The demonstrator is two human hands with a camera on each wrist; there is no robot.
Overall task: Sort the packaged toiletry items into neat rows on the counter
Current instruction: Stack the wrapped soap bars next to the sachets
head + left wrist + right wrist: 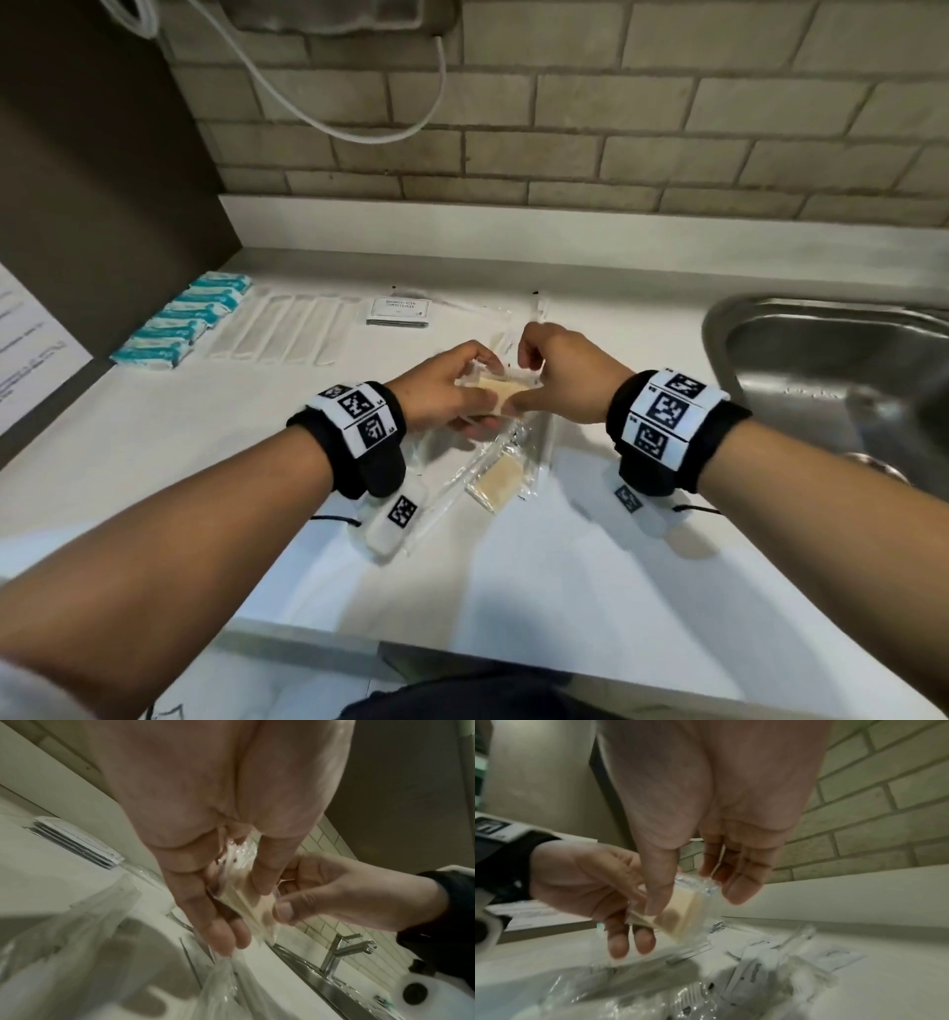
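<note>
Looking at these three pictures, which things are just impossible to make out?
- Print on the white sachet: head view, too small to read.
- What the beige packet contains: both hands, left hand and right hand, cover it; wrist views blurred.
- Loose packets on the counter: right wrist view, blurred.
- Sink: head view, cut off by the right edge.

Clear packet [500,393] with beige pad, held above white counter [590,580]
</note>
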